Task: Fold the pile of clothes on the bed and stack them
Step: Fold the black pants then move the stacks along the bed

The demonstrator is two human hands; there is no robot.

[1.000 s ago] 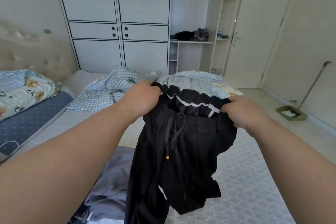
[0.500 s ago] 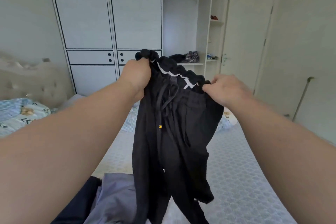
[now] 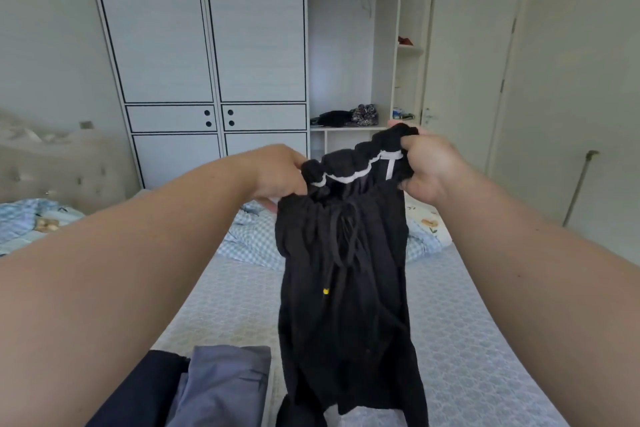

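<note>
Black trousers (image 3: 346,288) held up above the bed (image 3: 485,340), hanging legs-down. Waistband bunched in left hand (image 3: 277,175) grip, fingers curled round it; other end pinched in right hand (image 3: 427,163), raised higher. Folded grey garment (image 3: 221,388) beside trousers' hem, leftward.

Against the far wall, a white wardrobe (image 3: 214,45); right of the wardrobe, a closed door (image 3: 467,80); farther right, a leaning long-handled tool (image 3: 578,187); left, a tufted headboard (image 3: 52,170).
</note>
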